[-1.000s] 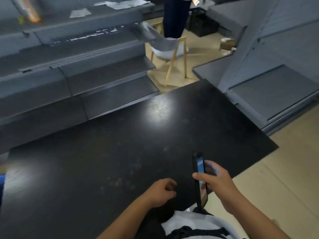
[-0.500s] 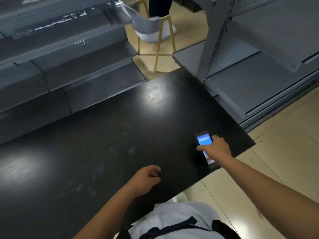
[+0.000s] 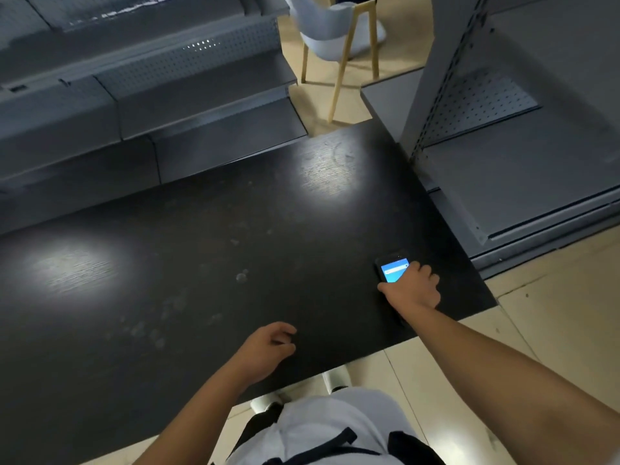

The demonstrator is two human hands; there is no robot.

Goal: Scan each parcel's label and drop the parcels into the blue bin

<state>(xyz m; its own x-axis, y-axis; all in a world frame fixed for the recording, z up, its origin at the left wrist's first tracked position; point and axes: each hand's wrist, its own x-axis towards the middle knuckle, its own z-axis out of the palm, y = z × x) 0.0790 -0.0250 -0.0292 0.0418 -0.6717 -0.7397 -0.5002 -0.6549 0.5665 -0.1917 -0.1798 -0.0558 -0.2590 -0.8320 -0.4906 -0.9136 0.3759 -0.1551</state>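
Note:
A black handheld scanner (image 3: 393, 269) with a lit blue screen lies flat on the black table (image 3: 208, 250), near its right front corner. My right hand (image 3: 414, 290) rests on the scanner's near end, fingers curled over it. My left hand (image 3: 268, 347) hovers over the table's front edge with its fingers loosely curled and nothing in them. No parcel and no blue bin are in view.
Grey metal shelving (image 3: 141, 95) runs along the table's far side, and another grey shelf unit (image 3: 523, 156) stands at the right. A white chair with wooden legs (image 3: 335, 45) stands on the beige floor beyond the table.
My right hand brought the scanner from upright near my body out to the right and laid it flat on the table. The left hand stayed by the front edge.

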